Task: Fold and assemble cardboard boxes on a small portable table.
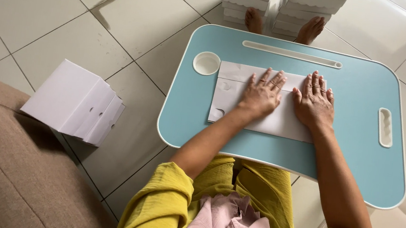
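Here my left hand (261,96) and right hand (315,102) lie flat, palms down, fingers spread, side by side on a white card sheet (246,96); neither holds anything, both just press on it. The sheet lies unfolded on the blue tray table (358,91) across my lap, its left part bare and showing curved die-cut slits, its far edge a folded flap. Just beside the sheet's far left corner is the table's round white cup well (206,63). Beyond my fingertips a long white slot (292,54) runs along the far edge, and to my right, well apart from the sheet, is a handle cutout (385,127). Past the table my bare feet (280,25) rest on the tile floor (66,17) against stacks of white boxes (286,4). On my left another stack of flat boxes (76,101) leans beside the brown cushion (7,173).
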